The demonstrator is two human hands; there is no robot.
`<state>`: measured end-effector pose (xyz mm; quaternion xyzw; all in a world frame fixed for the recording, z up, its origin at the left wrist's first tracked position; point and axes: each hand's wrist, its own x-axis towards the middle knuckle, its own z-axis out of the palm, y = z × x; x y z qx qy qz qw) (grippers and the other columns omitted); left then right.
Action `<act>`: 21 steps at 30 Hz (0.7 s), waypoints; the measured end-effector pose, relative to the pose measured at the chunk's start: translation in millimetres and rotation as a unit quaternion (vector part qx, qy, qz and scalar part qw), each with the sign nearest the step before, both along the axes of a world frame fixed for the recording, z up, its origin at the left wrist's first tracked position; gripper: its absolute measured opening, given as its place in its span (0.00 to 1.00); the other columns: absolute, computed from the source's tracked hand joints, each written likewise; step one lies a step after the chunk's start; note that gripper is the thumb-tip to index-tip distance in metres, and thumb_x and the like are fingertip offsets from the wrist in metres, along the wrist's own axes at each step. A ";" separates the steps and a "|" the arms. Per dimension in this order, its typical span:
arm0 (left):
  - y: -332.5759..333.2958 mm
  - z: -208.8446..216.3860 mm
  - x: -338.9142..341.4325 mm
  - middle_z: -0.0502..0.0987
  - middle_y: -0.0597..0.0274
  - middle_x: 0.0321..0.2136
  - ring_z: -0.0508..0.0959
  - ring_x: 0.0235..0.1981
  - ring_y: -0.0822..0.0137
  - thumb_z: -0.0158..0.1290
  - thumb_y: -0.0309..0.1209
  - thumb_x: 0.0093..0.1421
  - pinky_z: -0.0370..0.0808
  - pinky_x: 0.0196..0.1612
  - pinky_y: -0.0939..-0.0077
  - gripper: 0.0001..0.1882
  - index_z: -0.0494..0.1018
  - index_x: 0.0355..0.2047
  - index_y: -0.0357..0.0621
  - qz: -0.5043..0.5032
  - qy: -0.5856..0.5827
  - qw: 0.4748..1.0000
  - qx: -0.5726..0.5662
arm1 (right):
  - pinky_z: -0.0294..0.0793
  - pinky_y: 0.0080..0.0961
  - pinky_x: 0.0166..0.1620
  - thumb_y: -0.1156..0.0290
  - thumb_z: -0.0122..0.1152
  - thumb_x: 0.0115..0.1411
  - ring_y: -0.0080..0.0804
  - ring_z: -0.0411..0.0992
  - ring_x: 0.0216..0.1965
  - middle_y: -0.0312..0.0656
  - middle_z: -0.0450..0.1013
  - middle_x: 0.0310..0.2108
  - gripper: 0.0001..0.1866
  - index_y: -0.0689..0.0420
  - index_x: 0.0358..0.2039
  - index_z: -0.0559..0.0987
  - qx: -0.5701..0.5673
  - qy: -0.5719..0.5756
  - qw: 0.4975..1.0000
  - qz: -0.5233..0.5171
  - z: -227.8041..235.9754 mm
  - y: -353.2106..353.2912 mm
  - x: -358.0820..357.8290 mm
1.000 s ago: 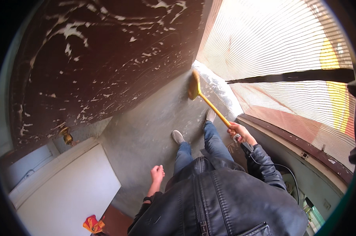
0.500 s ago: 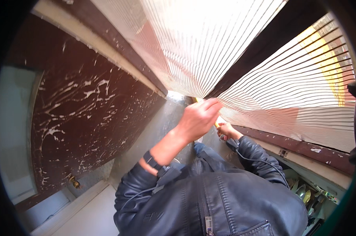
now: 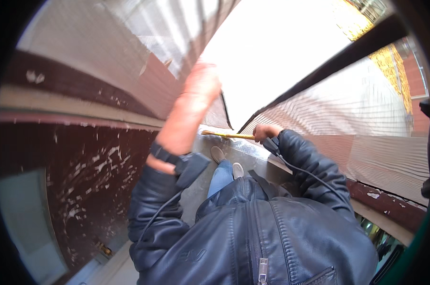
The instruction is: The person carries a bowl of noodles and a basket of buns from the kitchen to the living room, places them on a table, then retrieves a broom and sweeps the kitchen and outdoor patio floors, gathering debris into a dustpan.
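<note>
A sheer, finely striped door curtain hangs in two panels in front of me, with a bright gap between them. My left hand (image 3: 203, 88) is raised at the inner side of the left curtain panel (image 3: 105, 66), its fingers smeared by motion. My right hand (image 3: 267, 132) is closed around a yellow stick (image 3: 238, 136), which points left across the bottom of the gap. The stick's far end looks brownish and brush-like. Beside that hand hangs the right curtain panel (image 3: 319, 118), edged with a dark band (image 3: 319, 76).
A dark brown door (image 3: 96, 166) with pale scuffs stands on the left, a brass-coloured knob (image 3: 102, 248) low on it. My shoes (image 3: 217, 154) are on the grey floor (image 3: 200, 173) at the doorway. A worn brown sill (image 3: 381, 194) runs along the right, above some stored things.
My left hand has moved up and left, and the left curtain panel has swung aside, opening a wide gap. The yellow stick now lies across, more fully in view. My view has shifted.
</note>
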<state>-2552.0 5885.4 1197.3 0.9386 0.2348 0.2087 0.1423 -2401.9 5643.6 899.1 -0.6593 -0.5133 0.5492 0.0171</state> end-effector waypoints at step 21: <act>13.3 -0.6 -115.4 0.69 0.50 0.51 0.76 0.46 0.49 0.62 0.38 0.59 0.77 0.43 0.58 0.36 0.63 0.66 0.46 0.422 0.247 0.858 0.156 | 0.71 0.26 0.23 0.79 0.57 0.61 0.27 0.71 0.21 0.44 0.76 0.28 0.20 0.61 0.55 0.75 -0.392 0.220 0.846 -0.286 -76.8 123.0 212.0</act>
